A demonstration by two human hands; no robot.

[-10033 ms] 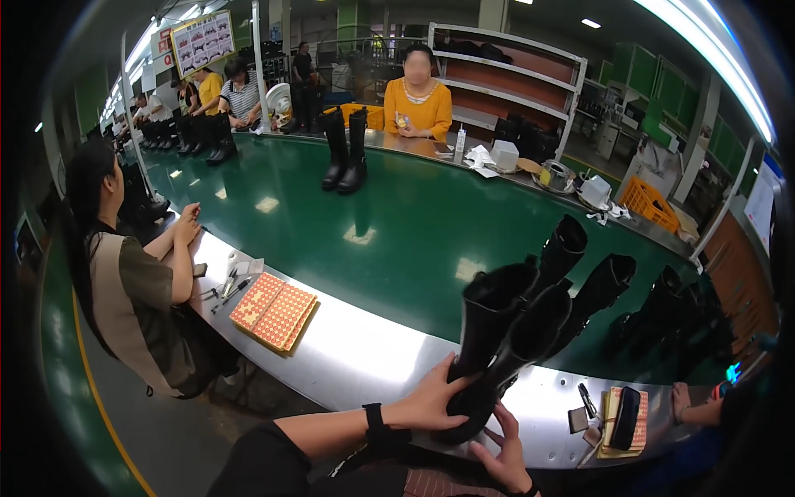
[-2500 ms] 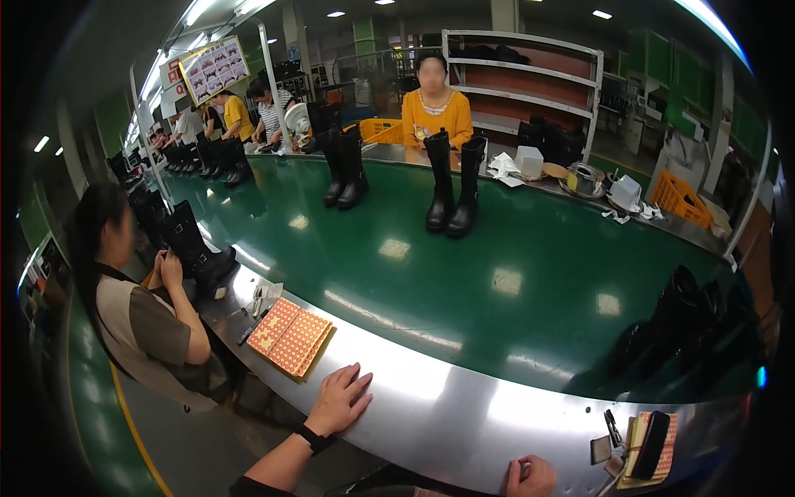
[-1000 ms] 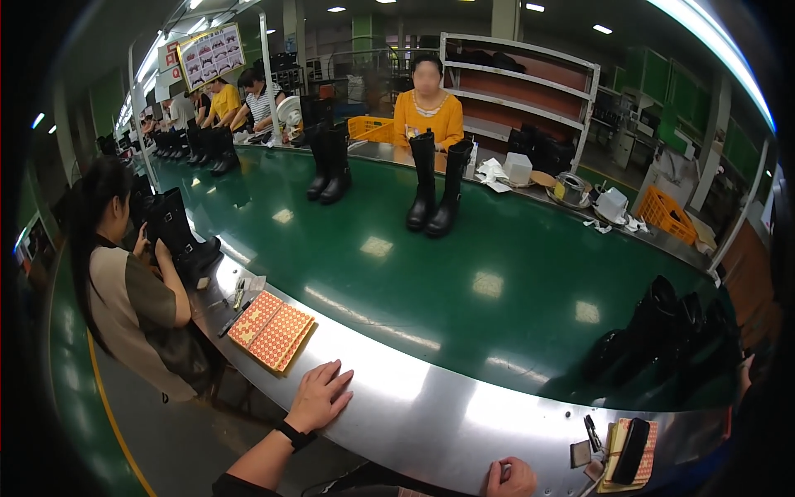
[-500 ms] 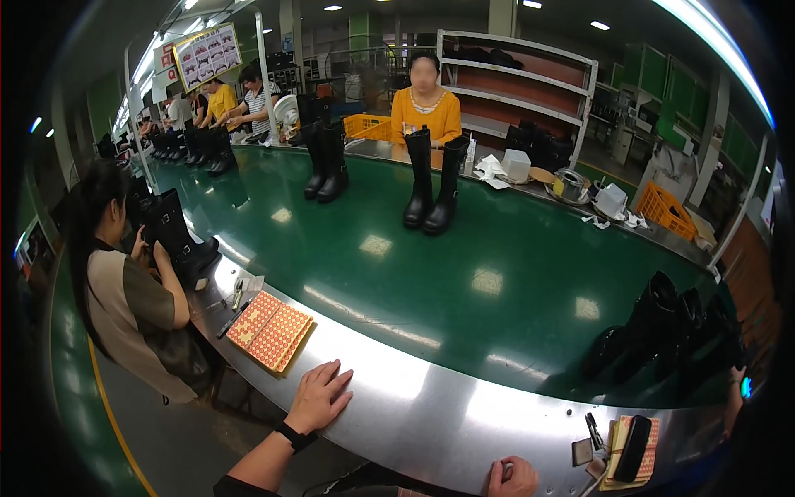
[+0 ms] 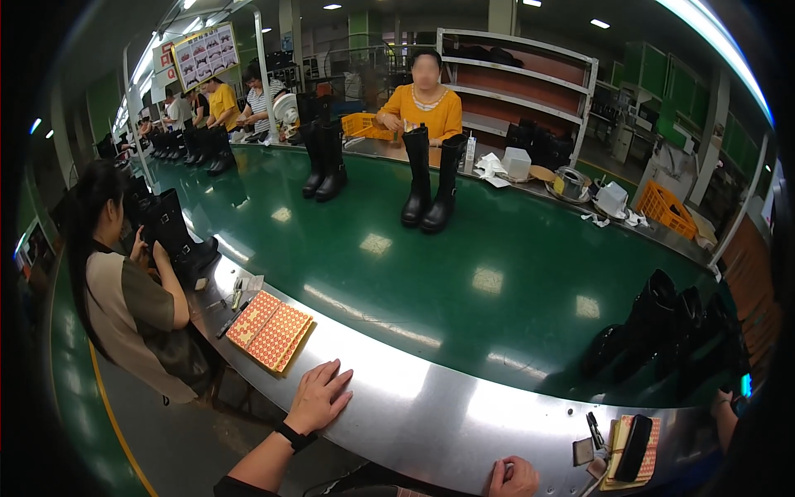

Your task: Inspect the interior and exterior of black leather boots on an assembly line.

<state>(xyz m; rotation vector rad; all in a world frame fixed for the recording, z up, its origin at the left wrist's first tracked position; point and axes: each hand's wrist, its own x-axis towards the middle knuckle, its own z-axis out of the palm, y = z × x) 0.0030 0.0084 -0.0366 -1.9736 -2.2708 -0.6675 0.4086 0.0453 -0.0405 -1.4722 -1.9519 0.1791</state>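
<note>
My left hand point(image 5: 317, 398) lies flat on the steel bench ledge point(image 5: 385, 377), palm down and fingers spread, with a black band round the wrist. It holds nothing. Closest to it is a red-and-cream patterned booklet point(image 5: 272, 331). My right hand point(image 5: 513, 478) rests at the ledge's near edge with its fingers curled in, and nothing shows in it. To its right are a black phone point(image 5: 634, 447) on another patterned booklet point(image 5: 652, 451), a small square block point(image 5: 582, 451) and a dark clip-like tool point(image 5: 595, 429).
Beyond the ledge runs a green belt point(image 5: 331, 240) carrying a black boot pair point(image 5: 431, 186), another pair point(image 5: 325, 166) and several dark boots point(image 5: 650, 323) at right. A co-worker point(image 5: 132, 290) handles a buckled boot point(image 5: 174, 232) at left. Opposite sits a person in orange point(image 5: 426, 108).
The person in orange has raised a hand beside the boots. At the far right, another person's hand has moved nearer, away from the dark boots. My hands stay put.
</note>
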